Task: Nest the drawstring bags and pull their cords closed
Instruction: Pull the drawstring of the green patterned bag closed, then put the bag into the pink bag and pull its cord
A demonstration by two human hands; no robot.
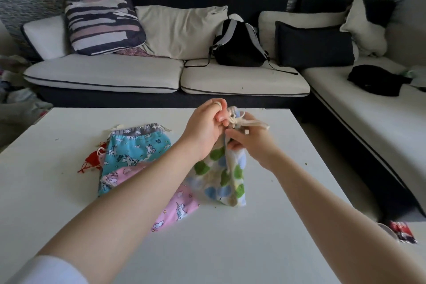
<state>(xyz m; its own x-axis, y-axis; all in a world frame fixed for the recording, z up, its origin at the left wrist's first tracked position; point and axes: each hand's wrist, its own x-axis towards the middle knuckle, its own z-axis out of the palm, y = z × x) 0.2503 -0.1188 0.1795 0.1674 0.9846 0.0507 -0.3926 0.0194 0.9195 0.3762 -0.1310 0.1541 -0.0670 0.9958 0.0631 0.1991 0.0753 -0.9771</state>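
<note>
Drawstring bag, spotted green and blue (221,177): stands on bench (69,191). My left hand (205,129) grips its cord (237,121) to cinch; right hand (251,143) pinches the gathered neck, steadying it.

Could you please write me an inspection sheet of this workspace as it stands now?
Surface: white table, a few small dark specks on it.
Job's things: dotted bag held up at its gathered neck, cream cord trailing from the top; blue unicorn bag flat, pink unicorn bag partly overlapping it; small red bag at the blue bag's left edge.
Clutter: printed packet at the table's right edge.
Hands: left hand grips the cord at the neck; right hand pinches the neck.
Cables: nothing seen.
Surroundings: sofa with cushions, black backpack.
</note>
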